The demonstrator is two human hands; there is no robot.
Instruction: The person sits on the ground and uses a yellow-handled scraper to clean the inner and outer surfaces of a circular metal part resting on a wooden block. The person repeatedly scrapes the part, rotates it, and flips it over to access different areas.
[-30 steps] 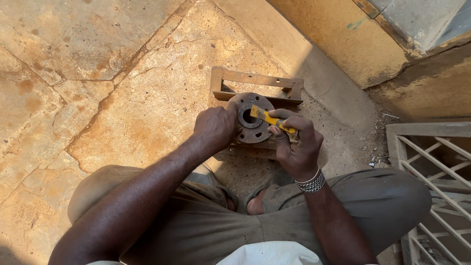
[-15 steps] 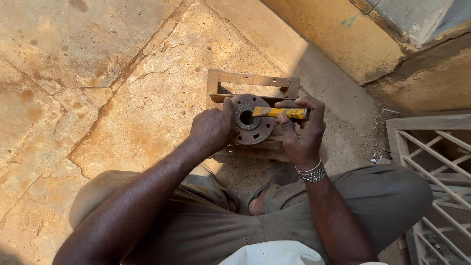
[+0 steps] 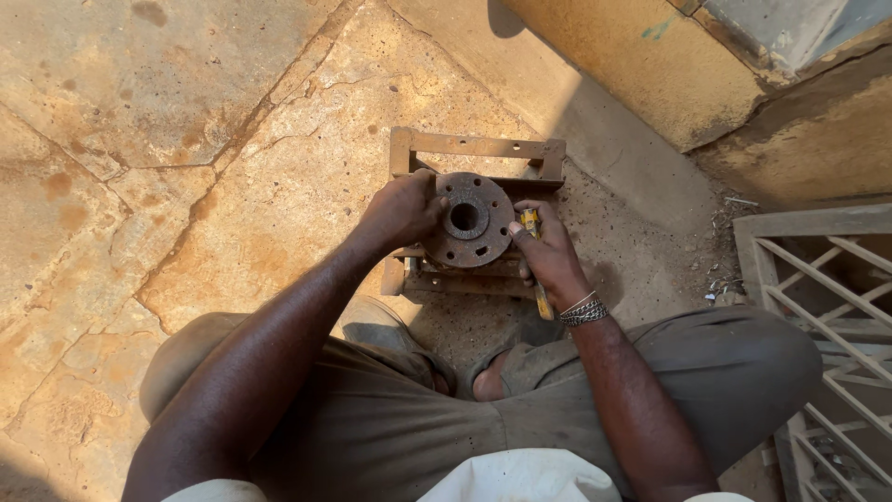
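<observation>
A rusty round metal flange [image 3: 469, 219] with a centre hole and several bolt holes rests on a rusty metal frame [image 3: 476, 149] on the stone floor. My left hand [image 3: 401, 210] grips the flange's left rim. My right hand [image 3: 546, 251] touches the flange's right edge while it holds a yellow-handled tool [image 3: 531, 223], whose handle end pokes out below the wrist. The tool's tip is hidden. A metal bracelet sits on my right wrist.
I squat over cracked stone slabs [image 3: 186, 139]. A yellow wall base [image 3: 650, 65] runs along the upper right. A metal window grille [image 3: 827, 316] lies at the right. My knees and grey trousers [image 3: 390, 428] fill the lower view.
My right hand has drawn the yellow tool off the flange's centre and lowered it to the flange's right edge. The left hand has shifted from the top face to the left rim.
</observation>
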